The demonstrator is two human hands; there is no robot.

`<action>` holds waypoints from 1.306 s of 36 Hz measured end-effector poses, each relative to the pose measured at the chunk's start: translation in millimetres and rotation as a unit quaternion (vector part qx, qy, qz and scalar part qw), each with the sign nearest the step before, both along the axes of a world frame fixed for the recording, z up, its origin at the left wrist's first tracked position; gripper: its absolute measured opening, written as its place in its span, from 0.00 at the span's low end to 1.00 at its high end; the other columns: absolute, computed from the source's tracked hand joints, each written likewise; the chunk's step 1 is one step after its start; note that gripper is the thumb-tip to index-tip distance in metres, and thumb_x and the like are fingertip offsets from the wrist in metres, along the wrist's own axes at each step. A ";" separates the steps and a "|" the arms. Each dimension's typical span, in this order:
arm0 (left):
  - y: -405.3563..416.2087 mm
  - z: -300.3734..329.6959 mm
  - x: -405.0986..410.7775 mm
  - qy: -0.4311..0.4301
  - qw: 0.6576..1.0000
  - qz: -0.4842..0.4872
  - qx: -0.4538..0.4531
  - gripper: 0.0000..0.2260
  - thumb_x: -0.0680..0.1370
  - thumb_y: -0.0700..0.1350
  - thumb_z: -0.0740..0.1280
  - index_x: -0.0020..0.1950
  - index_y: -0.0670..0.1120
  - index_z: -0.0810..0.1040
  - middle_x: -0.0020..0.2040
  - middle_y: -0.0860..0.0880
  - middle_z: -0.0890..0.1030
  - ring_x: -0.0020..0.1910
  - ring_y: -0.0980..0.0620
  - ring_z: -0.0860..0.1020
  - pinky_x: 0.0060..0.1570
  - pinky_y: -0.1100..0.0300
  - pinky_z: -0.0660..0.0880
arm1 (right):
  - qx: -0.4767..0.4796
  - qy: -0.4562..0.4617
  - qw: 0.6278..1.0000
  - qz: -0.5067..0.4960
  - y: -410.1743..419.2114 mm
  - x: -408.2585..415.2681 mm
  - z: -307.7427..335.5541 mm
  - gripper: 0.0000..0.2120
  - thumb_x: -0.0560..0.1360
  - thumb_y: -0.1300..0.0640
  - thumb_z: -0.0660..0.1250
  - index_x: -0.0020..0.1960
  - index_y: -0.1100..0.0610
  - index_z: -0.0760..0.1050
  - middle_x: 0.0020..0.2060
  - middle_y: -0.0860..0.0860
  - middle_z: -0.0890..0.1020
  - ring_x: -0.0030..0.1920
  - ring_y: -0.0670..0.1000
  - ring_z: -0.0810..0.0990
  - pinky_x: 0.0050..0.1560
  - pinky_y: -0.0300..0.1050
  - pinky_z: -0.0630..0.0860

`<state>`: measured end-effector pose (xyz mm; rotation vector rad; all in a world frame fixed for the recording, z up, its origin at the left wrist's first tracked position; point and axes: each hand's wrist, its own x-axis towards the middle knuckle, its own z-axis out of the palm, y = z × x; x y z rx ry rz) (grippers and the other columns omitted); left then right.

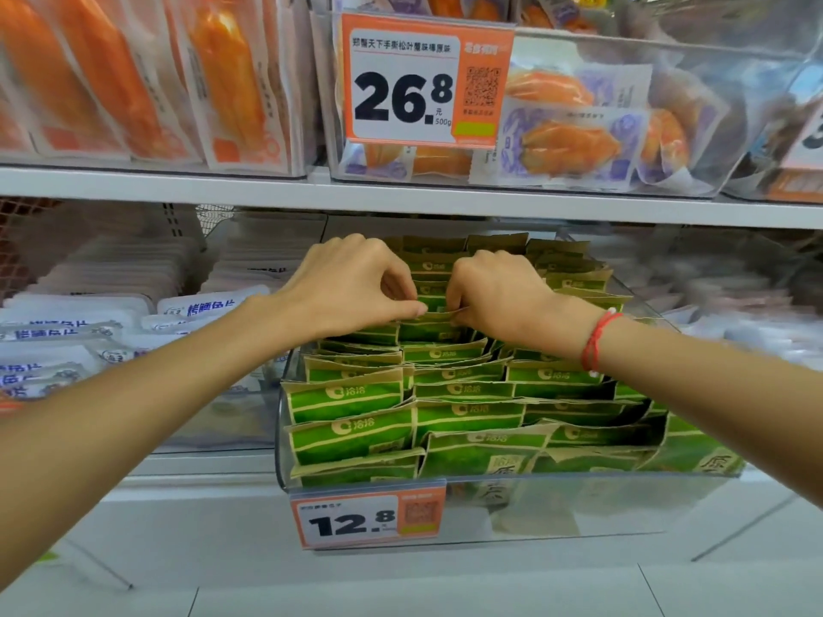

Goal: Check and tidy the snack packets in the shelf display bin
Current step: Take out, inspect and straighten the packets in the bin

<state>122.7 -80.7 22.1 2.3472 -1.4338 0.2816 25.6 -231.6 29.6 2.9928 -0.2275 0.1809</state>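
A clear plastic display bin on the lower shelf holds several rows of green and tan snack packets standing on edge. My left hand and my right hand reach into the middle of the bin, side by side. Both pinch the top edge of one green packet in the middle row, fingers curled down onto it. A red string bracelet sits on my right wrist. The packets behind my hands are partly hidden.
An orange price tag reading 12.8 hangs on the bin's front. White fish-snack packets fill the bin to the left. The white shelf edge runs just above my hands, with orange crab-stick packs and a 26.8 tag above it.
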 end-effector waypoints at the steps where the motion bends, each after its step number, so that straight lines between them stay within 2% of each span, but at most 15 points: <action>1: 1.5 -0.3 -2.0 0.012 1.000 0.009 -0.028 0.08 0.75 0.59 0.70 0.46 0.56 0.84 0.40 0.59 0.82 0.38 0.62 0.76 0.36 0.70 0.68 | -0.003 0.004 1.000 -0.003 0.7 -0.3 -0.8 0.06 0.77 0.58 0.68 0.53 0.54 0.80 0.53 0.53 0.81 0.55 0.57 0.79 0.48 0.47 0.71; 5: 5.1 -0.3 -6.8 -0.010 0.997 0.055 -0.048 0.09 0.77 0.53 0.70 0.56 0.56 0.83 0.52 0.55 0.84 0.38 0.61 0.76 0.48 0.58 0.73 | 0.004 0.017 1.000 -0.009 0.2 -7.6 -0.1 0.09 0.77 0.55 0.68 0.57 0.53 0.78 0.56 0.53 0.80 0.57 0.57 0.77 0.51 0.49 0.72; 7: 4.2 0.4 -6.7 -0.022 0.997 0.071 -0.017 0.14 0.77 0.53 0.70 0.63 0.56 0.80 0.62 0.52 0.81 0.52 0.51 0.80 0.54 0.53 0.74 | 0.027 0.027 0.999 -0.014 0.3 -15.0 2.0 0.13 0.76 0.51 0.69 0.60 0.52 0.78 0.57 0.53 0.79 0.58 0.56 0.77 0.52 0.49 0.73; 9: 1.1 1.2 -5.0 -0.031 0.996 0.082 0.016 0.17 0.78 0.54 0.68 0.66 0.56 0.77 0.66 0.50 0.79 0.63 0.47 0.77 0.56 0.51 0.74 | 0.063 0.012 0.998 -0.020 0.7 -26.2 5.2 0.15 0.76 0.49 0.69 0.62 0.50 0.78 0.59 0.51 0.79 0.60 0.54 0.76 0.56 0.51 0.74; 12: -4.9 3.4 -3.9 -0.036 0.994 0.092 0.043 0.14 0.78 0.55 0.68 0.64 0.56 0.79 0.64 0.48 0.80 0.61 0.45 0.77 0.54 0.51 0.74 | 0.066 -0.020 0.997 -0.038 0.7 -46.0 9.1 0.23 0.77 0.46 0.67 0.70 0.50 0.72 0.66 0.52 0.75 0.68 0.55 0.69 0.63 0.54 0.71; 15: -7.7 5.1 -6.1 -0.037 0.994 0.097 0.022 0.09 0.79 0.51 0.68 0.57 0.54 0.83 0.58 0.47 0.83 0.53 0.45 0.80 0.51 0.51 0.74 | 0.057 0.065 0.991 -0.099 -2.9 -57.4 9.6 0.32 0.80 0.39 0.57 0.78 0.54 0.57 0.77 0.54 0.60 0.76 0.57 0.57 0.73 0.56 0.60; 17: -7.7 4.3 -8.2 -0.040 0.994 0.099 0.009 0.08 0.79 0.50 0.68 0.56 0.53 0.84 0.56 0.47 0.84 0.52 0.46 0.81 0.50 0.52 0.74 | 0.093 0.134 0.979 -0.123 -6.1 -58.8 7.9 0.33 0.81 0.37 0.49 0.80 0.52 0.48 0.79 0.52 0.46 0.78 0.56 0.45 0.77 0.58 0.50; 20: -4.4 3.3 -14.0 -0.036 0.994 0.097 -0.018 0.08 0.79 0.50 0.68 0.56 0.53 0.84 0.57 0.49 0.83 0.54 0.47 0.80 0.50 0.52 0.74 | 0.095 0.154 0.975 -0.127 -9.9 -56.9 5.5 0.31 0.81 0.37 0.45 0.80 0.50 0.46 0.79 0.50 0.41 0.78 0.55 0.40 0.76 0.59 0.44; 26: 11.1 8.4 -37.6 -0.017 0.990 0.103 -0.096 0.08 0.79 0.51 0.68 0.55 0.53 0.84 0.52 0.50 0.85 0.51 0.48 0.81 0.47 0.57 0.72 | 0.103 0.120 0.978 -0.139 -9.8 -50.4 -2.4 0.33 0.81 0.37 0.48 0.79 0.53 0.49 0.79 0.52 0.44 0.78 0.56 0.43 0.76 0.60 0.46; 28: 17.0 9.8 -47.7 -0.013 0.988 0.097 -0.123 0.08 0.80 0.50 0.68 0.56 0.52 0.84 0.51 0.50 0.85 0.52 0.49 0.81 0.49 0.57 0.73 | 0.134 0.058 0.980 -0.137 -9.0 -49.7 -4.3 0.35 0.80 0.36 0.53 0.78 0.56 0.54 0.78 0.55 0.54 0.78 0.58 0.53 0.75 0.61 0.53; 31: 24.8 11.1 -60.5 0.002 0.982 0.078 -0.170 0.08 0.79 0.49 0.68 0.55 0.52 0.84 0.50 0.51 0.85 0.51 0.51 0.82 0.54 0.49 0.78 | 0.207 -0.064 0.970 -0.111 -3.0 -51.0 -4.3 0.34 0.77 0.39 0.62 0.76 0.56 0.60 0.71 0.56 0.70 0.70 0.59 0.68 0.68 0.61 0.67; 35: 33.2 10.9 -77.1 0.028 0.971 0.060 -0.232 0.07 0.79 0.49 0.68 0.54 0.52 0.84 0.47 0.54 0.85 0.49 0.55 0.82 0.55 0.50 0.78 | 0.268 -0.187 0.944 -0.050 10.1 -59.2 -5.0 0.21 0.76 0.46 0.69 0.67 0.51 0.73 0.57 0.51 0.81 0.58 0.53 0.79 0.57 0.52 0.76; 39: 44.3 9.6 -90.4 0.056 0.953 0.052 -0.294 0.06 0.79 0.47 0.69 0.54 0.53 0.84 0.46 0.59 0.83 0.47 0.59 0.81 0.54 0.53 0.79 | 0.300 -0.268 0.916 -0.009 22.3 -71.1 -7.2 0.12 0.75 0.50 0.70 0.58 0.51 0.78 0.50 0.48 0.83 0.51 0.50 0.80 0.52 0.52 0.78; 43: 56.0 11.2 -104.1 0.103 0.925 0.029 -0.364 0.07 0.78 0.46 0.69 0.53 0.57 0.81 0.48 0.58 0.83 0.50 0.60 0.81 0.56 0.52 0.78 | 0.310 -0.334 0.889 0.048 33.7 -89.0 -4.5 0.11 0.76 0.52 0.69 0.57 0.52 0.79 0.50 0.46 0.83 0.53 0.47 0.80 0.54 0.53 0.78; 47: 66.0 13.8 -124.3 0.164 0.897 -0.018 -0.409 0.13 0.78 0.45 0.70 0.62 0.55 0.77 0.56 0.56 0.82 0.58 0.58 0.79 0.62 0.53 0.76 | 0.296 -0.402 0.857 0.125 53.6 -113.5 8.2 0.14 0.77 0.54 0.68 0.62 0.54 0.77 0.54 0.46 0.82 0.53 0.44 0.79 0.55 0.45 0.77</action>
